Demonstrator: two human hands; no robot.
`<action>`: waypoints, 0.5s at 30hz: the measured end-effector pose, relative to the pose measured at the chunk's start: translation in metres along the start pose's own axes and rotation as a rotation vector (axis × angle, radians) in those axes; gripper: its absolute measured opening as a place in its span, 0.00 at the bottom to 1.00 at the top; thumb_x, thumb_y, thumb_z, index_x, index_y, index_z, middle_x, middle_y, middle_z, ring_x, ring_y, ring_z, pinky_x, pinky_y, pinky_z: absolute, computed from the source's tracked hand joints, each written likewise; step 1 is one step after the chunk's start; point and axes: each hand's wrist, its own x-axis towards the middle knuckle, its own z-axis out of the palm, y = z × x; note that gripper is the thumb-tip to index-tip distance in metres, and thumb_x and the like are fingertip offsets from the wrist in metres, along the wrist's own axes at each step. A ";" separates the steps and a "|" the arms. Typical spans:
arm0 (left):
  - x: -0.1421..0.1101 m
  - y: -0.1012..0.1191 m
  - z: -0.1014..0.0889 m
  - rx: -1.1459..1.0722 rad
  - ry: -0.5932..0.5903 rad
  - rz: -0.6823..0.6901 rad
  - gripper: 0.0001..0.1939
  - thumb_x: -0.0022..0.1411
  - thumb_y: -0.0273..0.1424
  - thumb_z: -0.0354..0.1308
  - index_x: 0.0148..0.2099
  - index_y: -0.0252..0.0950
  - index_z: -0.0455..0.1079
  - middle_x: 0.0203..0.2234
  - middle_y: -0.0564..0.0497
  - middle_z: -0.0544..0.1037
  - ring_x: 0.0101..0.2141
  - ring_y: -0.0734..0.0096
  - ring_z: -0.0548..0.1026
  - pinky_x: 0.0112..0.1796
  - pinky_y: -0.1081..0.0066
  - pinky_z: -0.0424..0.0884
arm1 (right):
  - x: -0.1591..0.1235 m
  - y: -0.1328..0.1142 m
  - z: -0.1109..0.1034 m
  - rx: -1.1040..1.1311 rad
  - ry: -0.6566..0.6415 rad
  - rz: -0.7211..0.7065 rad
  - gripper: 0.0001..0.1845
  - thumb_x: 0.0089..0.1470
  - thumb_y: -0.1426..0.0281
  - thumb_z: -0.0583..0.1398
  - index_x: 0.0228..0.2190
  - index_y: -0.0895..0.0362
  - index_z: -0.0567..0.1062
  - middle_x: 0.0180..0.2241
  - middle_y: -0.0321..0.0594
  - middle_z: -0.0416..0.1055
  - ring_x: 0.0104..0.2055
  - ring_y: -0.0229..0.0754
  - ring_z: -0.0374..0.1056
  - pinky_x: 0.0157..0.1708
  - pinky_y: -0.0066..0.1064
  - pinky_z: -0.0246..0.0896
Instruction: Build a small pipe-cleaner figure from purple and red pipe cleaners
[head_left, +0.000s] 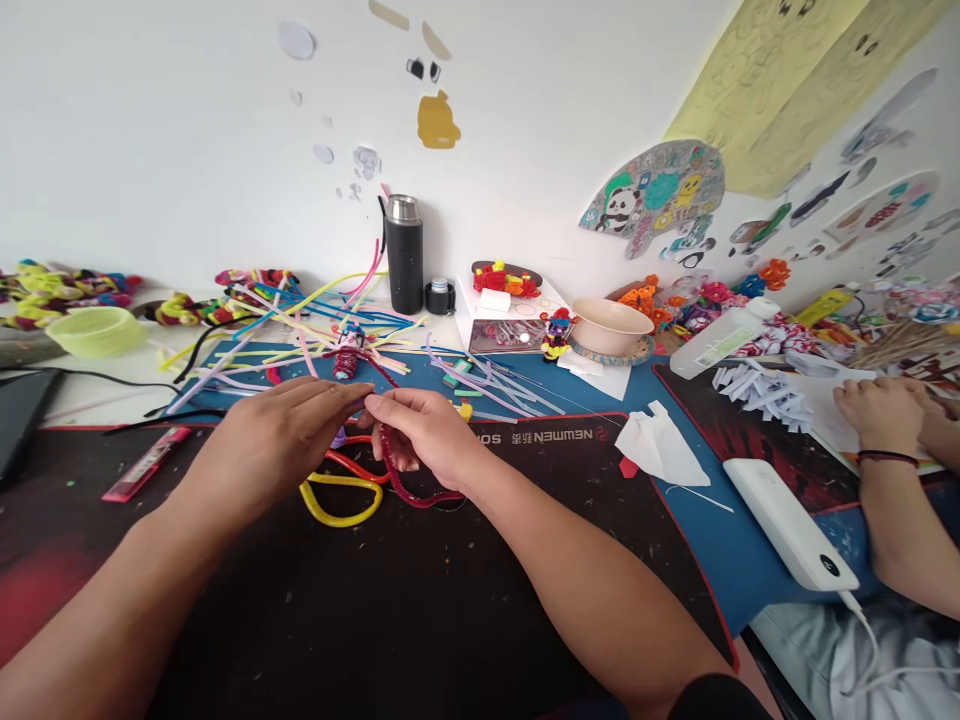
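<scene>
Over the dark desk mat, my left hand (281, 435) and my right hand (424, 425) meet at the fingertips. Both are closed, pinching a dark red pipe cleaner (420, 497) that hangs in a loop below my right hand. The left thumb and part of the grip are hidden. Just beyond the fingers stands a small figure (346, 358) wrapped in dark red. Beneath the hands lie a yellow pipe cleaner loop (341, 520) and an orange-red loop (358, 466), both partly covered.
Loose coloured pipe cleaners (300, 330) spread behind the hands. A black thermos (405, 260) stands against the wall, with a beige bowl (611, 325) farther right. A red-pink packet (146, 465) lies left; crumpled tissue (660, 445) and a white power bank (787, 525) lie right, near another person's hands (881, 415).
</scene>
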 end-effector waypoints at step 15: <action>0.003 0.024 0.003 -0.028 0.119 -0.339 0.19 0.66 0.49 0.57 0.43 0.47 0.85 0.37 0.48 0.90 0.32 0.53 0.84 0.37 0.64 0.73 | 0.000 0.006 0.002 0.021 -0.079 -0.029 0.23 0.59 0.48 0.70 0.34 0.56 0.79 0.22 0.32 0.75 0.17 0.31 0.61 0.17 0.24 0.50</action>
